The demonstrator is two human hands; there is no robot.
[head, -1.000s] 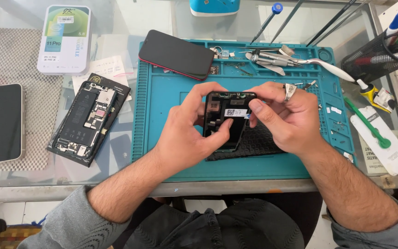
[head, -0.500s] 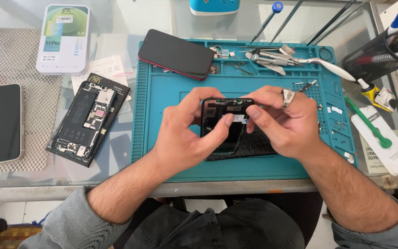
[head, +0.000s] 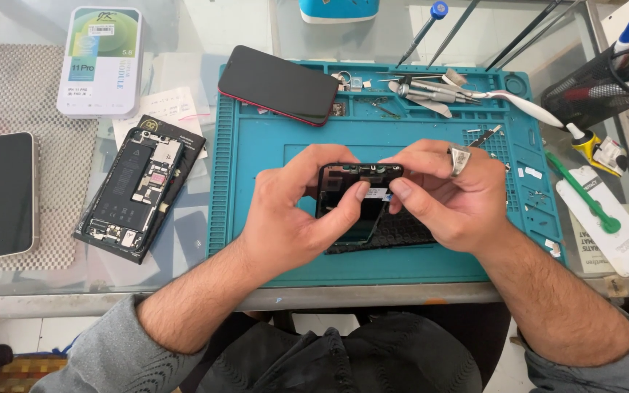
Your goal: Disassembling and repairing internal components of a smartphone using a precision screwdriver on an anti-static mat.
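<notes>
Beneath both hands lies a teal work mat. Far left of the fingers sits a white-and-green rectangular box. The left hand and right hand pinch a black phone screen, fingers closed around it, thumbs meeting at its small white label.

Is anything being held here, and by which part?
Yes: a black phone screen panel. The left hand grips its left edge, and the right hand pinches its upper right edge, above the blue mat.

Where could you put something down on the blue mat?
Bare patches: the blue mat left of the left hand, and its front edge. Crowded: the back strip with the red phone and tweezers.
</notes>
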